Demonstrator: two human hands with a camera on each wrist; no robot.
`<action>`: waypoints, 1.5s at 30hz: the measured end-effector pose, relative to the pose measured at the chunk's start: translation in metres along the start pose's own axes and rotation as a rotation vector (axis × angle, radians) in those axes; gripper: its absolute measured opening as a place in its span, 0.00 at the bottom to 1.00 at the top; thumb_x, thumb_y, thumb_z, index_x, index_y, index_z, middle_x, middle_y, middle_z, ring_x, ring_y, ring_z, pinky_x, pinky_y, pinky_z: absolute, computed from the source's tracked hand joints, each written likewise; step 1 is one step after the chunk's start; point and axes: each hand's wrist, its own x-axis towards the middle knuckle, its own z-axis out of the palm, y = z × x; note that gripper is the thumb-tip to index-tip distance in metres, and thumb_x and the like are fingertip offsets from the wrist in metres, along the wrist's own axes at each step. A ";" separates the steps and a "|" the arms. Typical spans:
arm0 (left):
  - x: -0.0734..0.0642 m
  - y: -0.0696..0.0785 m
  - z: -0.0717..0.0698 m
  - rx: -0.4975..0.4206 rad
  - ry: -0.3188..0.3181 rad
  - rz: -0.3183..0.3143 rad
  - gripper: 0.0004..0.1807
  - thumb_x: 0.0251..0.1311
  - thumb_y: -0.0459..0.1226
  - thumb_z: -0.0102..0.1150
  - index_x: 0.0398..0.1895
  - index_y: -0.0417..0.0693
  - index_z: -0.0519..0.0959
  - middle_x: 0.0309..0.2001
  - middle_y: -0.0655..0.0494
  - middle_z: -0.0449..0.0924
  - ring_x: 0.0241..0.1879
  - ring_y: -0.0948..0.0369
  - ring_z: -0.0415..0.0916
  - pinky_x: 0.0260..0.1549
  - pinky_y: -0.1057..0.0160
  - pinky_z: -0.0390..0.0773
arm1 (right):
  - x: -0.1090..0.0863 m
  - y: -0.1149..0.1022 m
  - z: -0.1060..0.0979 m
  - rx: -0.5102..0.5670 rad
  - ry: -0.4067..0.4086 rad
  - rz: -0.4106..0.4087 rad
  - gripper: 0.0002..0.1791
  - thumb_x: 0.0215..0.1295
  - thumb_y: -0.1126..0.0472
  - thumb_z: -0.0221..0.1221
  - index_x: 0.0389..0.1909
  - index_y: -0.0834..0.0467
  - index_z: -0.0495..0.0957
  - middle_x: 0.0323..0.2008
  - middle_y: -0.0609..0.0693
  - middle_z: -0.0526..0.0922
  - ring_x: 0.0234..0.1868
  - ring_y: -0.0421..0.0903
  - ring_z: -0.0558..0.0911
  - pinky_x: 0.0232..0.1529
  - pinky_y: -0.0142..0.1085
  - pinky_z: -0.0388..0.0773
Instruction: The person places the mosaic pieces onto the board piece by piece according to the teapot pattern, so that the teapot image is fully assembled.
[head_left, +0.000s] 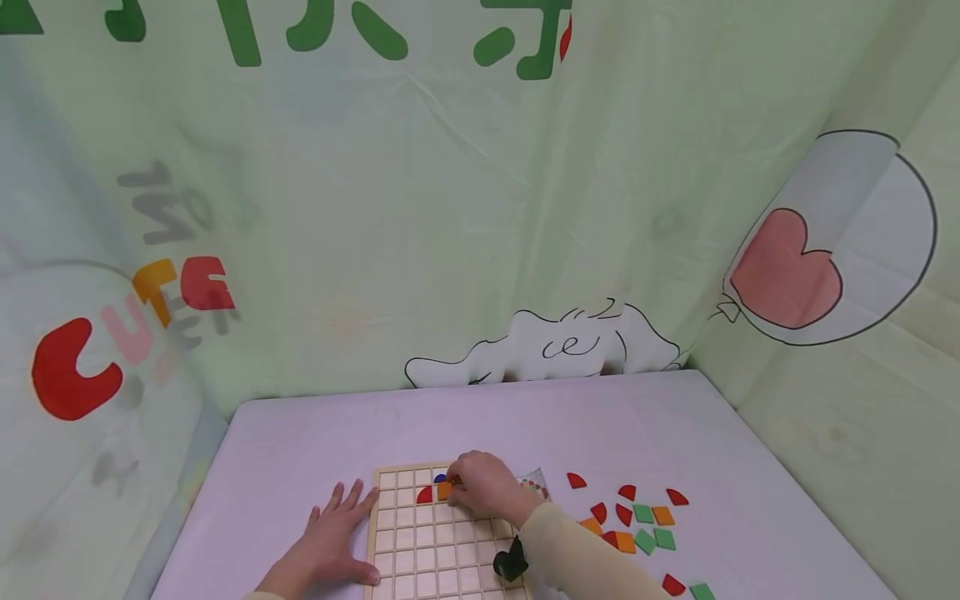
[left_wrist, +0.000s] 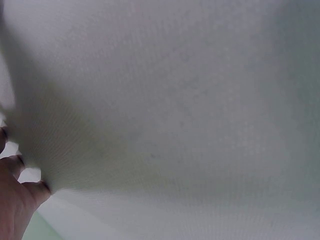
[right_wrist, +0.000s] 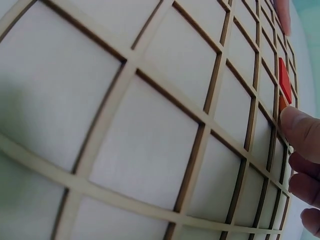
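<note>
A wooden grid board lies on the table. My left hand is spread at its left edge, thumb and fingertips right at the frame. In the left wrist view, only the fingers show at the lower left. Over the board's upper part, my right hand pinches an orange square tile between thumb and curled fingers. Beside that tile sits a red quarter-circle tile, and a blue tile lies just above it. The right wrist view shows the thumb against the orange tile, next to the red tile.
Several loose red, orange and green tiles are scattered on the table to the right. A printed sheet lies partly behind the right hand. A black device shows by the right wrist. Printed curtains hang around the table.
</note>
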 end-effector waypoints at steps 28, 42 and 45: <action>-0.003 0.005 -0.004 -0.001 -0.005 0.000 0.68 0.28 0.56 0.86 0.78 0.46 0.63 0.79 0.34 0.54 0.78 0.29 0.41 0.68 0.20 0.46 | -0.003 0.003 0.003 0.009 -0.007 0.041 0.07 0.67 0.59 0.67 0.42 0.54 0.90 0.35 0.44 0.85 0.36 0.39 0.80 0.43 0.33 0.82; -0.003 0.003 -0.003 -0.009 0.002 0.007 0.68 0.27 0.55 0.86 0.78 0.45 0.63 0.79 0.34 0.54 0.78 0.28 0.41 0.68 0.20 0.45 | -0.007 0.005 0.001 0.029 -0.038 -0.028 0.06 0.67 0.62 0.66 0.40 0.54 0.91 0.33 0.43 0.83 0.34 0.37 0.78 0.39 0.30 0.80; -0.002 0.003 -0.002 -0.007 0.001 0.005 0.68 0.27 0.56 0.86 0.78 0.46 0.63 0.79 0.33 0.54 0.78 0.28 0.41 0.68 0.20 0.46 | -0.009 0.005 0.000 0.036 -0.024 -0.030 0.06 0.67 0.63 0.66 0.41 0.54 0.91 0.33 0.43 0.84 0.34 0.37 0.79 0.39 0.30 0.81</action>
